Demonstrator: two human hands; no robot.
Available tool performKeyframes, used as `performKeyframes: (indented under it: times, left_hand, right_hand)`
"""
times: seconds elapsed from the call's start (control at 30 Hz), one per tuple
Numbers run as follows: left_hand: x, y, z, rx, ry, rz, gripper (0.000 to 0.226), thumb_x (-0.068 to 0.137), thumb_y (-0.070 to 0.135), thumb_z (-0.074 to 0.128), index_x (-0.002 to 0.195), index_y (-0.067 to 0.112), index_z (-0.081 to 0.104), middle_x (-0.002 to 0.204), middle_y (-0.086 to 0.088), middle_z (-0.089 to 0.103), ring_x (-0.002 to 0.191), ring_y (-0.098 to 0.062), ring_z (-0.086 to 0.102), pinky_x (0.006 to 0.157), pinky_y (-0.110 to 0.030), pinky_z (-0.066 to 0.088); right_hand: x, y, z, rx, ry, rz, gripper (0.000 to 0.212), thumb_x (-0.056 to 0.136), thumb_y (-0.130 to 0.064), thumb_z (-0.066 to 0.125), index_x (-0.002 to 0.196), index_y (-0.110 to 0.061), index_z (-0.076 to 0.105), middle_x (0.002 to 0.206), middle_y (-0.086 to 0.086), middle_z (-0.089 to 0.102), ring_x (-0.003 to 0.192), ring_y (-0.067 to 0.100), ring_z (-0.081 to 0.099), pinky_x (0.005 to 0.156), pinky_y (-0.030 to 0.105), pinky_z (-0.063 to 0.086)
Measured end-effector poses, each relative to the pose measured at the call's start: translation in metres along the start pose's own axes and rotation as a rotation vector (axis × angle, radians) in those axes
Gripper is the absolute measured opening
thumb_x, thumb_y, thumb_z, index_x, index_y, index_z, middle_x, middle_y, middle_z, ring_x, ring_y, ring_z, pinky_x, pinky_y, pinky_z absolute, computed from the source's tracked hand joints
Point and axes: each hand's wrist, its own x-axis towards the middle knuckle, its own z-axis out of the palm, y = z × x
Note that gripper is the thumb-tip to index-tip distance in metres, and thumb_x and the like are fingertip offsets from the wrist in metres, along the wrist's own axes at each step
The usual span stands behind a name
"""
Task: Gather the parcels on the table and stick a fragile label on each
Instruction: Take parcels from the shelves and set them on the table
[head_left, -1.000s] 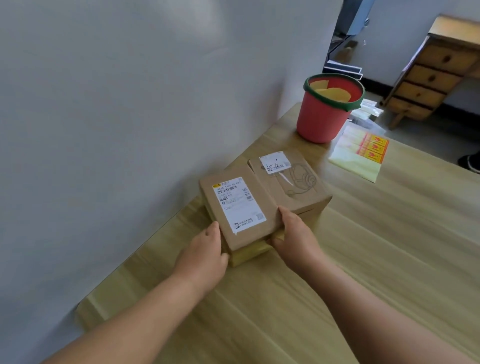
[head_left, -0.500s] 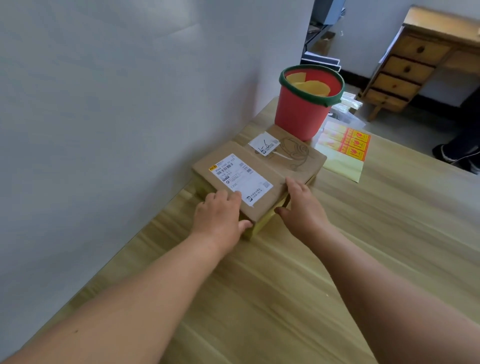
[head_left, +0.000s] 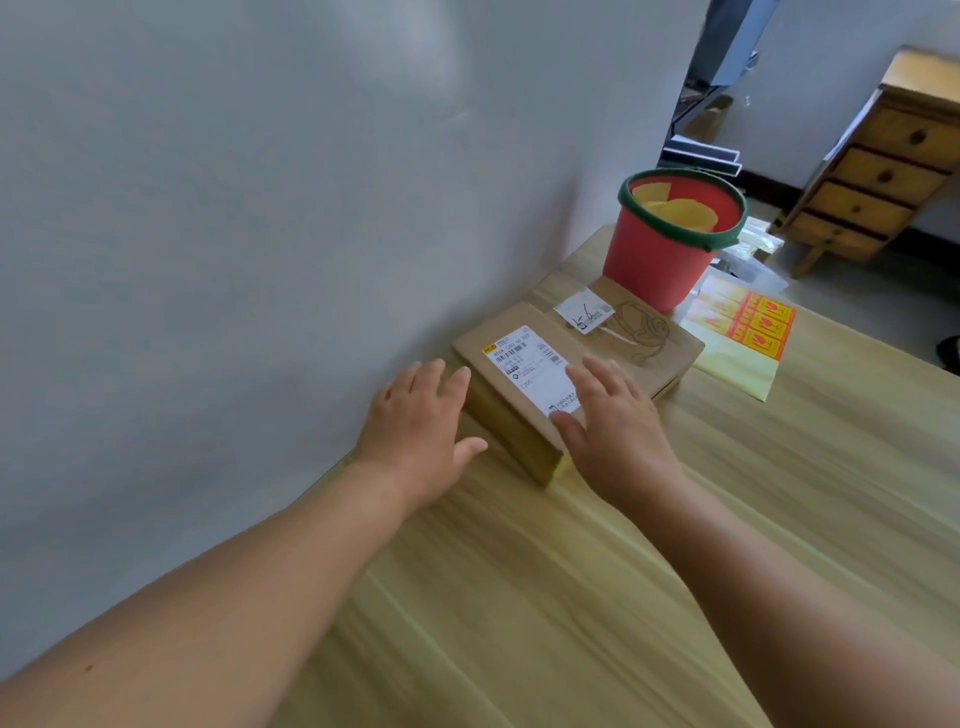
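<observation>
A pale wall (head_left: 234, 208) is taking up the whole left side, and a wooden table (head_left: 519, 597) is running along its foot. The person's left hand (head_left: 415, 421) is hovering low over the table just beside the left flank of the nearer parcel (head_left: 514, 426), fingers spread and loose, holding nothing. I cannot tell whether the fingertips are touching the cardboard.

That nearer parcel, a flat brown box, is lying close to the wall with a white shipping label (head_left: 530, 364) facing up. The right hand (head_left: 618, 436) is reaching over its top, fingers splayed wide across the near end of the label, thumb out by the near corner, gripping nothing. Whether the palm is pressing down or only hanging above is not clear.

The second parcel (head_left: 660, 348) is sitting tight against the far side of the first, showing a small white sticker (head_left: 584, 312) with handwriting and a line drawing. Just behind it a red bucket (head_left: 654, 260) with a green rim is standing upright, with yellow paper inside. To the right, a yellow sheet of orange fragile labels (head_left: 748, 332) is lying flat on the table near the second parcel. Beyond the table, a wooden chest of drawers (head_left: 883, 176) is standing on the floor.
</observation>
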Motion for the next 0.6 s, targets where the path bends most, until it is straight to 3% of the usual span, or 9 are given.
performKeyframes:
  times: [0.17, 0.4, 0.6]
  left_hand:
    - [-0.036, -0.034, -0.043, 0.043, 0.071, -0.034, 0.076, 0.088, 0.058, 0.048, 0.148, 0.019, 0.021, 0.15, -0.007, 0.027, 0.14, -0.025, 0.021, 0.111, -0.038, 0.022]
    - [-0.12, -0.08, -0.099, 0.073, 0.127, -0.157, 0.078, 0.089, 0.061, 0.045, 0.149, 0.02, 0.017, 0.155, -0.006, 0.021, 0.143, -0.024, 0.016, 0.115, -0.038, 0.016]
    - [-0.236, -0.117, -0.152, 0.105, 0.207, -0.277, 0.079, 0.089, 0.061, 0.044, 0.15, 0.02, 0.014, 0.156, -0.005, 0.02, 0.144, -0.023, 0.016, 0.116, -0.039, 0.015]
  right_hand:
    - [-0.005, -0.051, -0.016, -0.035, -0.028, -0.131, 0.057, 0.097, -0.045, 0.042, 0.148, -0.022, 0.03, 0.16, 0.001, 0.016, 0.148, 0.02, 0.005, 0.118, 0.036, 0.006]
    - [-0.037, -0.138, -0.034, -0.056, -0.072, -0.289, 0.058, 0.097, -0.047, 0.043, 0.148, -0.023, 0.03, 0.158, 0.0, 0.02, 0.145, 0.02, 0.015, 0.117, 0.037, 0.01]
    - [-0.113, -0.241, -0.056, -0.096, -0.04, -0.54, 0.06, 0.097, -0.05, 0.04, 0.149, -0.024, 0.028, 0.158, -0.002, 0.023, 0.145, 0.019, 0.02, 0.116, 0.035, 0.016]
